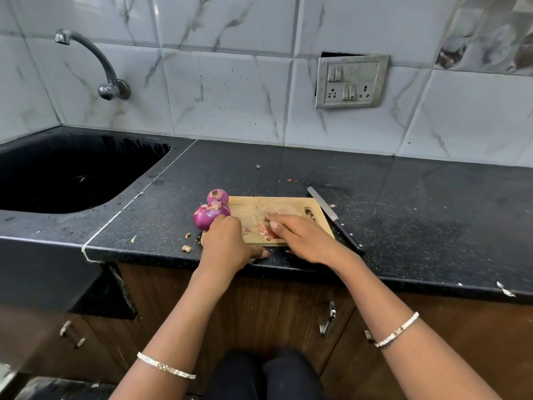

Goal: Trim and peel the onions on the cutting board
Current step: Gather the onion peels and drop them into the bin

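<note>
Two purple onions lie at the left end of a wooden cutting board [288, 207]: the far onion [218, 196] and the near onion [209, 216], touching each other. My left hand [227, 243] rests over the board's front-left corner, knuckles against the near onion, thumb stretched along the counter edge. Its fingertips are hidden under the hand. My right hand [300, 233] lies on the board with straight fingers pressing on a small heap of pink peel scraps [266, 231].
A knife [334, 219] with a black handle lies on the black counter just right of the board. Bits of peel [187, 248] lie on the counter left of the board. A black sink [72, 174] and tap are at the far left, and a wall socket is behind.
</note>
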### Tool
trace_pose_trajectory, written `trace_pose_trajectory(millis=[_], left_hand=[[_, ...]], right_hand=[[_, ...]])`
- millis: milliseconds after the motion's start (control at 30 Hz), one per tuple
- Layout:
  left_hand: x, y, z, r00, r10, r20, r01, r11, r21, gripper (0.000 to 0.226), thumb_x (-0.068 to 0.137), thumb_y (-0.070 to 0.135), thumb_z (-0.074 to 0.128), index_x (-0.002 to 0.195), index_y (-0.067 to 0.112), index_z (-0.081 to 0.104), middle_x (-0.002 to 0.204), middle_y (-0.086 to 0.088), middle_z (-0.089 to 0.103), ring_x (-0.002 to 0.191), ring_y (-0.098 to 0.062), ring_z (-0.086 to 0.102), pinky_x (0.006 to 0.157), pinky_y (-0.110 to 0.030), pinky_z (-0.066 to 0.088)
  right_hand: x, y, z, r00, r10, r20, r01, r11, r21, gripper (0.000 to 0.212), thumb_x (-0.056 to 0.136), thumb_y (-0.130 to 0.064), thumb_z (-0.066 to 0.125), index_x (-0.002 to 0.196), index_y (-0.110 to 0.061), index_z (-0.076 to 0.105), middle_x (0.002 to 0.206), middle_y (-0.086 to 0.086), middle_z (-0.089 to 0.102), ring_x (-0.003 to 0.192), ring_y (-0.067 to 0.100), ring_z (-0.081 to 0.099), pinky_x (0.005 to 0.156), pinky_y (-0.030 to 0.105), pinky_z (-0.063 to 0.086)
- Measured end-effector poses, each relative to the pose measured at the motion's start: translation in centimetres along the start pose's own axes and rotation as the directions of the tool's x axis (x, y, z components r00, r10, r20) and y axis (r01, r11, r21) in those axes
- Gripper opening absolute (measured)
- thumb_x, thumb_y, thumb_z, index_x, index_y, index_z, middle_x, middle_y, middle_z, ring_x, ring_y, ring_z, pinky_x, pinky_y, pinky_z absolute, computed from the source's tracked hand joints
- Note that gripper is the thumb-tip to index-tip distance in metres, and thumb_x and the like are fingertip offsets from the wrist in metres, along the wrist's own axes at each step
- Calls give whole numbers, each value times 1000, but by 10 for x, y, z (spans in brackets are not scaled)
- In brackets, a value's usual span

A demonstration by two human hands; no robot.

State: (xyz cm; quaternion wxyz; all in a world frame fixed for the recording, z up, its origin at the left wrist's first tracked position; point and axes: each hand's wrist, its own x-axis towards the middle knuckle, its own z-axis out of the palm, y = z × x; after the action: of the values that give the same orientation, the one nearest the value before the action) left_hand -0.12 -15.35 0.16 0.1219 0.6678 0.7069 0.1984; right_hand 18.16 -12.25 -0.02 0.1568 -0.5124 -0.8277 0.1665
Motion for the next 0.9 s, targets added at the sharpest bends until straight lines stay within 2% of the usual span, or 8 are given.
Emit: trace_pose_trajectory(millis=[100,200,300,367,433,633,800,900], left_hand=[[4,4,-4,998,17,59,-21,998,57,78,67,59,89,120,7,65,123,-8,61,105,-24,58,86,-33,47],[8,8,-9,993,28,113,-40,994,101,72,66,60,88,110,9,63,121,-9,56,95,-21,49,86,-35,46],[11,15,-11,989,54,138,-73,987,142,65,67,56,89,103,10,60,124,-10,55,103,-24,53,86,-34,45],[13,20,-12,987,82,140,-105,981,163,59,69,54,89,95,12,57,124,-11,57,104,-23,54,83,-33,42],[19,22,-10,983,112,145,-136,977,167,58,70,54,88,92,12,54,122,-11,59,99,-22,52,84,-32,42],[37,24,-12,958,175,226,-193,979,61,80,63,48,94,130,12,68,125,-6,68,111,-24,63,95,-36,53],[43,25,-17,942,210,263,-206,978,-40,74,60,37,99,125,16,71,104,0,69,98,-21,65,84,-29,51],[46,29,-17,934,220,281,-203,975,-90,64,59,29,100,117,14,75,102,1,74,97,-20,68,88,-31,55]], right_hand=[[-10,5,-17,993,37,-109,-25,995,101,40,107,-23,49,146,-19,55,149,-2,55,135,14,52,109,18,34],[-24,15,-35,972,117,-204,-93,988,123,42,99,-26,64,140,-21,61,135,-5,65,117,6,61,85,-2,37],[-33,18,-46,987,151,-49,-149,988,34,75,80,-48,81,145,-22,54,128,-10,62,112,10,62,96,19,48],[-33,20,-45,988,151,33,-149,986,-69,93,72,-53,86,151,-22,48,146,-7,53,131,15,51,113,32,39],[-29,22,-41,988,147,38,-139,977,-164,98,69,-54,87,152,-22,47,147,-5,50,138,17,41,114,30,29],[-14,15,-39,989,145,35,-140,983,-115,93,64,-44,93,145,-18,55,103,-16,49,85,3,50,74,22,38],[1,5,-34,987,157,31,-155,986,-54,78,64,-35,95,134,-15,66,126,0,68,92,8,56,81,20,39],[7,-2,-30,987,157,21,-155,985,-71,64,67,-31,94,125,-16,72,118,-1,73,92,9,60,81,22,45]])
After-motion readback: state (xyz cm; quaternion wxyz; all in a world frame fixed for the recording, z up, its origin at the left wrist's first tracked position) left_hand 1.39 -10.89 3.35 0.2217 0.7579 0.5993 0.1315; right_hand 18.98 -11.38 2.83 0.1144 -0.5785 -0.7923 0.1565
